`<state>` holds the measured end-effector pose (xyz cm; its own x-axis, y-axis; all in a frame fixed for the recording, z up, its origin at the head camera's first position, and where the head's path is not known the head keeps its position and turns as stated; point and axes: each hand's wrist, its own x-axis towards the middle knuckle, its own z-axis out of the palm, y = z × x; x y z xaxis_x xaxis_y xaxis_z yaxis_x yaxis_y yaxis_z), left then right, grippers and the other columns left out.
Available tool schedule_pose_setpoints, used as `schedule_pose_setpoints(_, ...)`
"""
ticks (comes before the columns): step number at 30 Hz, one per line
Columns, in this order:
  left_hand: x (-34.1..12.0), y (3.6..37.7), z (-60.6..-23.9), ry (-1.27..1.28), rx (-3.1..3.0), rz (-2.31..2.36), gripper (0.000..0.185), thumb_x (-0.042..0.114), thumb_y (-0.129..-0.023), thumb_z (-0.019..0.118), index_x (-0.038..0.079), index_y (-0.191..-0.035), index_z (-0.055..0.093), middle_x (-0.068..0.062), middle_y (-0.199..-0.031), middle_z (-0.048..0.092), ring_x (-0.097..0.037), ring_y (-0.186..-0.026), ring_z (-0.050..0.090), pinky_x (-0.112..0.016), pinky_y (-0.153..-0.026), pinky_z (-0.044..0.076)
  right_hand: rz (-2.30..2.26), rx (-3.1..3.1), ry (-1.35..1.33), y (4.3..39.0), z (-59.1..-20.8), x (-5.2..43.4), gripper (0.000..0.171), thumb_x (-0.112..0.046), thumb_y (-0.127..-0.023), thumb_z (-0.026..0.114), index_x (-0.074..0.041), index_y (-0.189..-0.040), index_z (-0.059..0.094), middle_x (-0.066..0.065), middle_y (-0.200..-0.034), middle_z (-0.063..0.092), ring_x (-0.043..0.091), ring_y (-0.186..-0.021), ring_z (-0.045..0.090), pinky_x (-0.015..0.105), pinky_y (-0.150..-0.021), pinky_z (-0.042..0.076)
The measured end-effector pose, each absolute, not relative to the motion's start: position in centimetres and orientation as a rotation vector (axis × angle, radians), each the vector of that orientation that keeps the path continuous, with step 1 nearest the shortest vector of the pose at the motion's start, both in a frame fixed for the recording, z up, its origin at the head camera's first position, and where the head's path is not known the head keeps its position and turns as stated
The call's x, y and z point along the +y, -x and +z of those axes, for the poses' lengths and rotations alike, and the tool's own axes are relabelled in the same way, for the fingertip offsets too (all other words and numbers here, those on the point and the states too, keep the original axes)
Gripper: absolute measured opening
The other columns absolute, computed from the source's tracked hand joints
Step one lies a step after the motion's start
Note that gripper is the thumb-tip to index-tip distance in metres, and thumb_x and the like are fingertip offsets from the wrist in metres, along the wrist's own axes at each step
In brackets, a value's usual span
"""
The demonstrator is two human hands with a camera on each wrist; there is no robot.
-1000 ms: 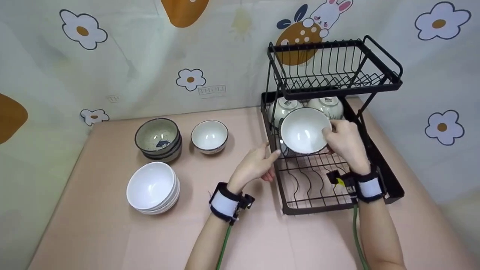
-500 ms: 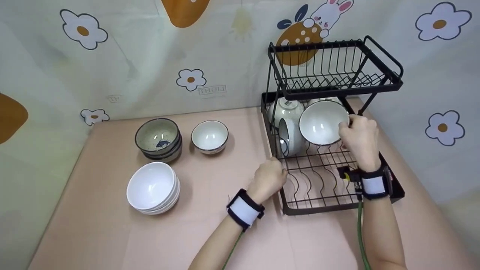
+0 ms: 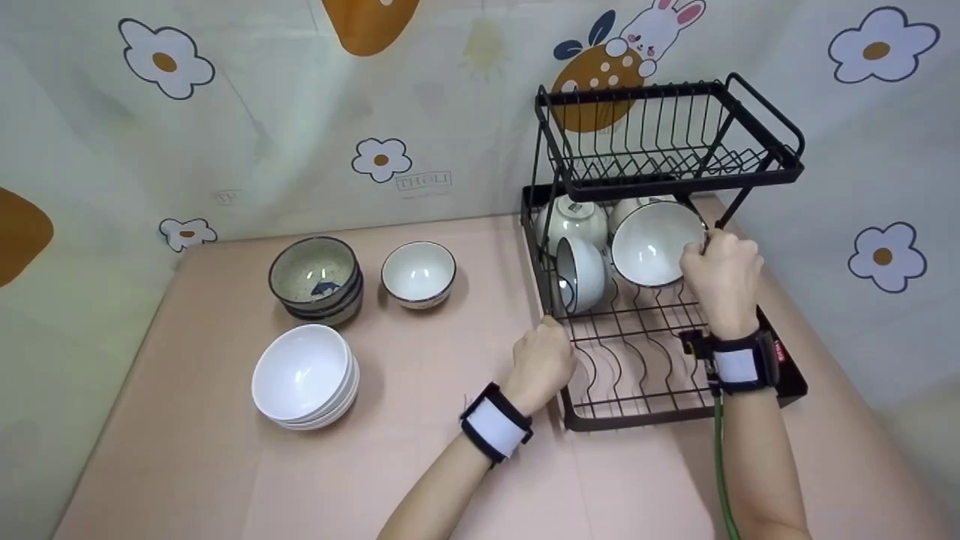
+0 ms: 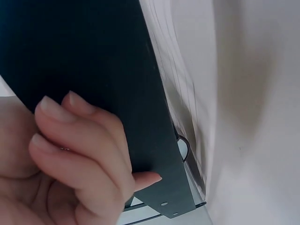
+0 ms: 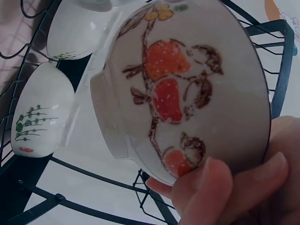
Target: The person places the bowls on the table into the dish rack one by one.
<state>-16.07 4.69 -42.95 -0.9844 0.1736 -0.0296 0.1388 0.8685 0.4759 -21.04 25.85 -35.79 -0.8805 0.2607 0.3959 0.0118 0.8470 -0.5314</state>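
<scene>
My right hand [image 3: 722, 283] pinches the rim of a white bowl [image 3: 657, 246], holding it tilted inside the lower tier of a black dish rack [image 3: 637, 418]. Orange and red birds on a branch decorate its outer wall in the right wrist view, where fingers [image 5: 211, 192] press on it. My left hand [image 3: 541, 363] grips the rack's left side; its curled fingers [image 4: 89, 145] lie over the dark side panel [image 4: 103, 47] in the left wrist view. Left of the held bowl, another bowl [image 3: 591, 277] stands on its side. Behind are two upside-down bowls, one [image 3: 581, 223] partly hidden by the rack.
A small bowl [image 3: 418, 274] sits on the pink table, beside a stack of grey-green bowls [image 3: 315, 270]. Nearer lies a stack of white bowls [image 3: 300, 375]. The upper rack tier [image 3: 667, 180] overhangs the rear bowls. A patterned cloth [image 3: 285, 112] stands behind.
My right hand has moved right with the bowl, uncovering the one on its side. My left hand, earlier reaching with extended fingers, has come down and taken hold of the rack's side.
</scene>
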Motion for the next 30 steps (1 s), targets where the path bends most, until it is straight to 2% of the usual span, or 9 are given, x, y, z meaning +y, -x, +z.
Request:
schedule_pose_setpoints(5, 5.0, 16.1, -43.1, -0.205, 2.940, 0.706, 0.032, 0.012, -0.093, 0.066, -0.009, -0.115, 0.055, -0.014, -0.079, 0.065, -0.030, -0.074, 0.070, -0.038, -0.067, 0.059, 0.710, -2.524, 0.195, 21.1, -36.2, 25.7, 0.025, -0.002, -0.088, 0.051, 0.002, -0.064, 0.055, 0.019, -0.057, 0.054, 0.035, -0.048, 0.053, 0.040, -0.042, 0.042)
schedule_pose_setpoints(11, 5.1, 16.2, -42.9, -0.166, 2.907, 0.688, 0.038, 0.012, -0.095, 0.065, -0.009, -0.123, 0.053, -0.015, -0.083, 0.068, -0.030, -0.077, 0.070, -0.039, -0.070, 0.059, 0.686, -2.528, 0.213, 21.3, -36.5, 25.8, 0.027, -0.002, -0.087, 0.052, -0.001, -0.060, 0.052, 0.022, -0.058, 0.057, 0.042, -0.051, 0.056, 0.052, -0.049, 0.049)
schedule_pose_setpoints(18, 4.8, 16.3, -42.9, -0.184, 2.893, 0.659, 0.039, 0.011, -0.095, 0.063, -0.010, -0.125, 0.051, -0.011, -0.073, 0.063, -0.025, -0.065, 0.065, -0.035, -0.061, 0.056, 0.616, -2.588, 0.234, 21.8, -36.7, 25.8, 0.031, -0.003, -0.084, 0.050, -0.011, -0.055, 0.041, 0.011, -0.053, 0.049, 0.036, -0.053, 0.052, 0.046, -0.047, 0.042)
schedule_pose_setpoints(25, 4.8, 16.4, -43.0, -0.169, 2.888, 0.683, 0.043, 0.009, -0.095, 0.062, -0.012, -0.130, 0.050, -0.011, -0.075, 0.064, -0.024, -0.064, 0.063, -0.034, -0.061, 0.056, 0.597, -2.637, 0.239, 22.0, -37.2, 25.6, 0.029, -0.005, -0.086, 0.051, -0.010, -0.058, 0.043, 0.018, -0.059, 0.055, 0.043, -0.058, 0.057, 0.052, -0.053, 0.048)
schedule_pose_setpoints(30, 5.0, 16.4, -42.9, -0.186, 2.894, 0.669, 0.049, 0.009, -0.094, 0.062, -0.014, -0.134, 0.048, -0.013, -0.078, 0.066, -0.024, -0.064, 0.063, -0.033, -0.061, 0.056, 0.533, -2.644, 0.235, 22.2, -37.6, 25.4, 0.027, -0.003, -0.081, 0.049, -0.009, -0.056, 0.042, 0.026, -0.065, 0.057, 0.049, -0.060, 0.058, 0.057, -0.053, 0.048)
